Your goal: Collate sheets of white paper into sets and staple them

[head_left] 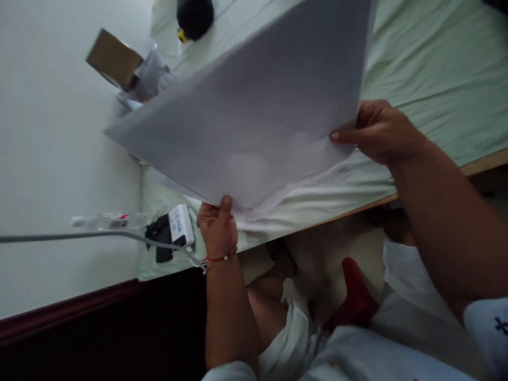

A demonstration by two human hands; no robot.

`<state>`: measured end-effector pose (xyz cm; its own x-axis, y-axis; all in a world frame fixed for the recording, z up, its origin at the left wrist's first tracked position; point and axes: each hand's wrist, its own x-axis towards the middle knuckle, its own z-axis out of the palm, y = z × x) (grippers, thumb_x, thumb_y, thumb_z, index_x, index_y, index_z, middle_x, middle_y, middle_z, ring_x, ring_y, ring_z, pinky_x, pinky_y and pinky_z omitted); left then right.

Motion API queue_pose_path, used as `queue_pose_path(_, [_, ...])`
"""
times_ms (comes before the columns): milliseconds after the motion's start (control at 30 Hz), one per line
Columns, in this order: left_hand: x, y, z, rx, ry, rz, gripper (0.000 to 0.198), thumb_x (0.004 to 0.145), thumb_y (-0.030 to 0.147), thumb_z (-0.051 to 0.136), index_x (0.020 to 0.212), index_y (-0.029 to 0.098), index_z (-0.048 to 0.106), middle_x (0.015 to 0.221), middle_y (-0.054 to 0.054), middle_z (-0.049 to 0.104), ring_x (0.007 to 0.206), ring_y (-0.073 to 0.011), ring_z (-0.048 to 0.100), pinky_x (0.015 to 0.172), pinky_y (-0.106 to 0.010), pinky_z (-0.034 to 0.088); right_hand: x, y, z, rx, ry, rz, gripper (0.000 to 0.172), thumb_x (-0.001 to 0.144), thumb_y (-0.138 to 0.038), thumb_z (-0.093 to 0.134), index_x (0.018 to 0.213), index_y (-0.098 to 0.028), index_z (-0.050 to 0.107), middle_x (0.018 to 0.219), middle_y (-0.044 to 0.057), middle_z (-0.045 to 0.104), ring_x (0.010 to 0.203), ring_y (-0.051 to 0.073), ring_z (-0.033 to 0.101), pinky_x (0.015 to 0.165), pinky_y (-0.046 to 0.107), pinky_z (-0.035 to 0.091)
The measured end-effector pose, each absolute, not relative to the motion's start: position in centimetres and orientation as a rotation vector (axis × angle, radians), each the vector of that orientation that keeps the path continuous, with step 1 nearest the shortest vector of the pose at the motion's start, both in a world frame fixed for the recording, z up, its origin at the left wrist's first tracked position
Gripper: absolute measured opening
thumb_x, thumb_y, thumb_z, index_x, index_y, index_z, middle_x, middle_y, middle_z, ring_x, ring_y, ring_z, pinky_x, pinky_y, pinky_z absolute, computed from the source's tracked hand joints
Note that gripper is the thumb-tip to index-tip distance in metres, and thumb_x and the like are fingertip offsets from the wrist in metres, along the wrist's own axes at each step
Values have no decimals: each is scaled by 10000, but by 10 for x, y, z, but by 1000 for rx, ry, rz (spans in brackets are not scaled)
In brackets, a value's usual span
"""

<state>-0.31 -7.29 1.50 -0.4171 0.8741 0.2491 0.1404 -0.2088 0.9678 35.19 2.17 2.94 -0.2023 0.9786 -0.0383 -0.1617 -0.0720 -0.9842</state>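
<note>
A large white sheet of paper [246, 111] spans the space between my hands, tilted above the bed. It looks like more than one layer along its lower edge. My left hand [218, 225] pinches the near lower edge, thumb on top. At the right edge my right hand [383, 132] grips the sheet with the thumb pressed on its face and the fingers behind. The fingers under the paper are partly hidden. A red string bracelet [222, 258] circles my left wrist.
The bed [428, 69] has a pale green sheet. Left of my left hand lie a white power strip [181, 225], a black pouch-like item [162, 238] and a clear bottle [121, 220]. A grey cable [130, 235] crosses there. Farther back are a cardboard box [113, 58] and a black round object [194, 18].
</note>
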Motion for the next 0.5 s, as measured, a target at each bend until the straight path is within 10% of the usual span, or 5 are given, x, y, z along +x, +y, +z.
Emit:
queue_pose_path(300, [-15,-73,4,1272,1405,1812,312,653,235,959,862,248,728,853,28,760,811,-135,712,874,-301,595,358,22,22,-1021,-1306,1280,262,671,-110,943,863,-138,768,1007,-14,808,1109,237,758,1127,523,567])
queue_pose_path(500, [2,-72,8,1281,1390,1545,538,608,390,1012,1049,232,747,1062,-59,802,1144,-252,737,1057,-400,576,356,21,20,-994,-1338,1394,234,673,-159,966,833,-114,800,887,-17,787,874,163,731,1054,527,600])
